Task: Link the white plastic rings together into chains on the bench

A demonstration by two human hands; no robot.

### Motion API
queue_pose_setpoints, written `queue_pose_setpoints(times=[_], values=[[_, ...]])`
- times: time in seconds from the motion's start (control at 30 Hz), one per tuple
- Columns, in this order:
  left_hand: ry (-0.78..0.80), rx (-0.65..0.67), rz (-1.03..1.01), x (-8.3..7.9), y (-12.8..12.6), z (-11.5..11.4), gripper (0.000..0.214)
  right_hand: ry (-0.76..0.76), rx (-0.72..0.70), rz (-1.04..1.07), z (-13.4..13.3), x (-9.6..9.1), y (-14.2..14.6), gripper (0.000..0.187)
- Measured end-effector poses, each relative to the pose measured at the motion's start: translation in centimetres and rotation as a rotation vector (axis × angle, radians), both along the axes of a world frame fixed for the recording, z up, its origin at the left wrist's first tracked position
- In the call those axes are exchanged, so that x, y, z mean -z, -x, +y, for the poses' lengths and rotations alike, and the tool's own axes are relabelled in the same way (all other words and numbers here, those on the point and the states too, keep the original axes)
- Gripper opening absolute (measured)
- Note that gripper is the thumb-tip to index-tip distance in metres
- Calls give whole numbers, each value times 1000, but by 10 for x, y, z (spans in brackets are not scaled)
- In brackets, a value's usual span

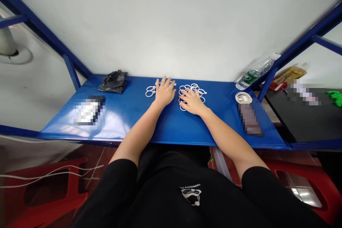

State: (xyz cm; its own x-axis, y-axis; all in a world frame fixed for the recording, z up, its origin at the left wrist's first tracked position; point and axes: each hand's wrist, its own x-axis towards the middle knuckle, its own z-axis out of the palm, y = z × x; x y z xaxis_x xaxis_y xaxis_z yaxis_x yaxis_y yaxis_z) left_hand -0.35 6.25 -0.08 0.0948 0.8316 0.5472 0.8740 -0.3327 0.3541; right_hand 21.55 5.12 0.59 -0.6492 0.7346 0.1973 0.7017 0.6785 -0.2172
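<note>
My left hand point(164, 91) lies flat on the blue table point(133, 117), fingers stretched out and spread, partly covering a small group of white rings point(150, 91). My right hand point(191, 101) also lies flat with fingers spread, resting on a larger cluster of white rings point(196, 88) just to the right. Neither hand holds anything. Some rings are hidden beneath both palms.
A crumpled black bag point(113, 81) lies at the back left. A plastic bottle point(255, 71) leans at the back right, with a white coil point(243, 97) in front of it. Blurred flat objects sit at the left point(88, 111) and right point(249, 119). Red stools point(301, 188) stand below.
</note>
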Motion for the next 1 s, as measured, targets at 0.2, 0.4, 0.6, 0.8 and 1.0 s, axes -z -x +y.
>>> queue_pose_setpoints(times=[0.2,0.4,0.6,0.8,1.0], values=[[87,37,-14,24,5,10,41,-43,96,62,10,3,-9,31],[22,-154,-35,20,27,-4,26,-57,109,134,17,7,-14,30],[19,-133,-85,4,19,-9,30,-71,53,180,13,-1,-11,33],[-16,198,-17,-1,-8,-17,38,-134,63,445,8,-6,-7,50],[-63,275,-45,5,-22,-21,21,-62,29,642,4,-3,-4,56]])
